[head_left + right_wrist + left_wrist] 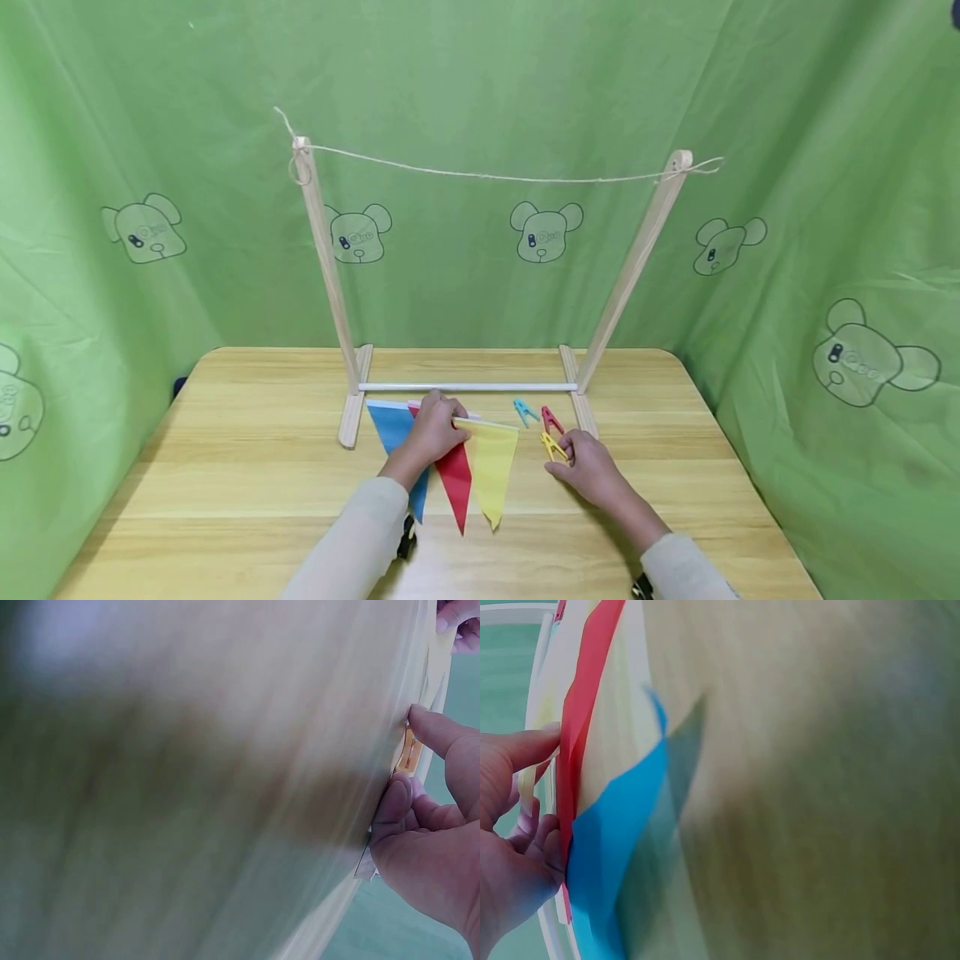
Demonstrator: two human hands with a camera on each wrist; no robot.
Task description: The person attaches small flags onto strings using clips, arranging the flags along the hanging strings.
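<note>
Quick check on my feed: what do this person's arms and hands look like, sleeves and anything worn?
Both the left hand and right hand are bare, with no gloves. The left sleeve and right sleeve are long, pale and plain-looking. A small black item shows at the left cuff, another at the right; their details are unclear.
</note>
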